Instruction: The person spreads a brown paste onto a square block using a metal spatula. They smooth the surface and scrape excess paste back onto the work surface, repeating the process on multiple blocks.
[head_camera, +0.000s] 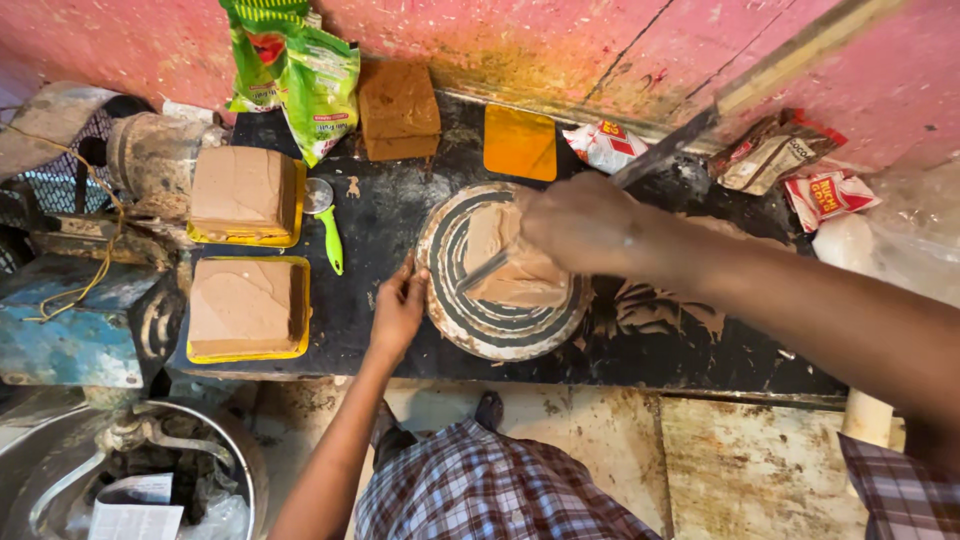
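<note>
A square cake (512, 262) coated in light brown cream sits on a round turntable (462, 322) smeared with cream rings. My right hand (578, 222) grips a long metal spatula (660, 152) whose blade lies against the cake's left side. My left hand (398, 308) rests on the turntable's left rim with fingers spread. The turntable stands on a dark worktop (700, 350).
Two cream-covered square cakes on yellow boards (247, 308) (243, 195) lie at the left. A green-handled tool (327, 232), brown cake slabs (398, 108), an orange scraper (519, 142), green and red packets sit along the pink wall. A blue machine and a metal bowl (60, 450) stand at lower left.
</note>
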